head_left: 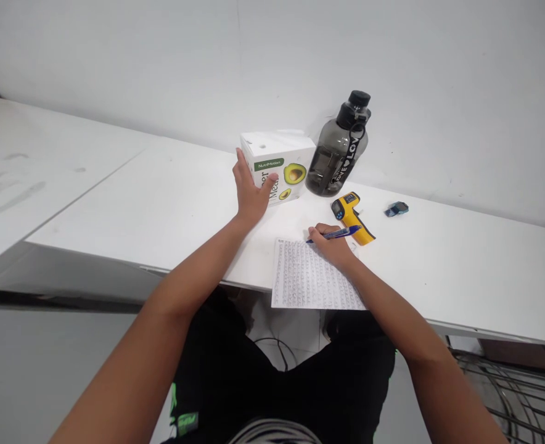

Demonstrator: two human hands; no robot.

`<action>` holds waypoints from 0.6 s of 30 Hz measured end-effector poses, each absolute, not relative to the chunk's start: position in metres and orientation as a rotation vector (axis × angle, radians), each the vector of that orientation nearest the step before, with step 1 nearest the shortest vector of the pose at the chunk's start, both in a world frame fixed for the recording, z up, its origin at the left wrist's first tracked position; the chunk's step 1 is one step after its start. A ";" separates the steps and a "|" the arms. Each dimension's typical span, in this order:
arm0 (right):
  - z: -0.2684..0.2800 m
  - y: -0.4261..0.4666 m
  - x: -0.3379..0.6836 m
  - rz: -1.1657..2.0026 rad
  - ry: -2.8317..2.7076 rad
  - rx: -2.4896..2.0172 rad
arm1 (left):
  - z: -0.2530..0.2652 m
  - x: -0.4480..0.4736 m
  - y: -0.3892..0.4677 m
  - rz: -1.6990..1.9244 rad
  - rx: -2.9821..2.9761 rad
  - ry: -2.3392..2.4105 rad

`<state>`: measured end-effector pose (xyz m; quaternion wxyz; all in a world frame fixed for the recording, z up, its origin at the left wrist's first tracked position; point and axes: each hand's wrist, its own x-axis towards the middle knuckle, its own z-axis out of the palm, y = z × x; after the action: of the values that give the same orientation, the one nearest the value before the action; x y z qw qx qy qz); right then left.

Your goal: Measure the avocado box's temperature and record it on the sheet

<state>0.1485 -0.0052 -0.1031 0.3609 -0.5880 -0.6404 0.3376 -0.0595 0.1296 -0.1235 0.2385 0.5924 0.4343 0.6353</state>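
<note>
Head view: right hand [331,242], fingers pinched on blue pen [345,232], axis roughly left-right, tip at far edge of sheet [313,280]; left hand [253,196], fingers spread, clasps NutriMotion box [277,157] on surface [171,197], beyond sheet.

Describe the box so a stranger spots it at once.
On the white table by the wall stands a dark bottle. Just left of it, the left hand holds the white box. Its green label and avocado pictures set it apart from the bottle.

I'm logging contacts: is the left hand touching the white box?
Touching: the head view shows the left hand, thumb laid across the white box.
</note>
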 end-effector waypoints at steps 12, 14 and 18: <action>-0.104 -0.005 0.149 0.831 -1.658 -1.513 | -0.124 -0.060 0.130 1.707 1.622 1.211; -0.105 -0.005 0.150 0.854 -1.666 -1.493 | -0.122 -0.059 0.129 1.706 1.616 1.224; -0.103 -0.004 0.152 0.918 -1.570 -1.504 | -0.120 -0.058 0.127 1.722 1.594 1.205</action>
<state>0.1517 -0.0037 -0.1029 0.3808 -0.5893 -0.6152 0.3595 -0.0584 0.1266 -0.1196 0.2492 0.5852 0.4423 0.6322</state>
